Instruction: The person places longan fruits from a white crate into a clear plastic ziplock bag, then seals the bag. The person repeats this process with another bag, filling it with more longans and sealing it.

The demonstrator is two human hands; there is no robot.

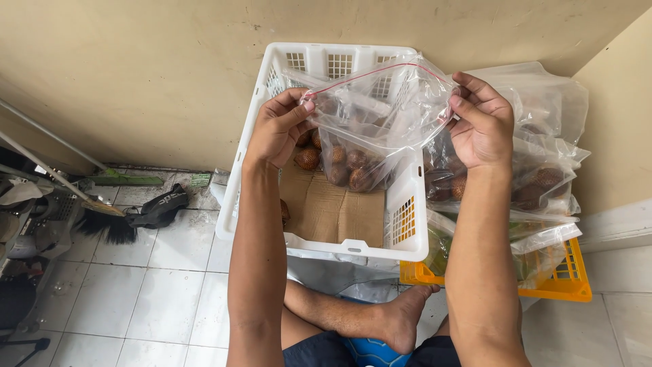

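A clear zip bag [380, 122] with a red seal line hangs over the white crate [353, 248]; several brown scaly fruits [353, 173] sit in its bottom. My left hand [280, 126] pinches the bag's top left corner. My right hand [481, 122] pinches the top right corner, stretching the seal taut between both hands. A few loose fruits [308, 158] lie in the crate on a cardboard liner [333, 214].
Filled clear bags of fruit [543, 177] are stacked on a yellow crate [564, 285] at the right, against the wall. A broom [102, 217] and a black item [159, 207] lie on the tiled floor at left. My crossed legs and bare foot [401, 316] sit below the crate.
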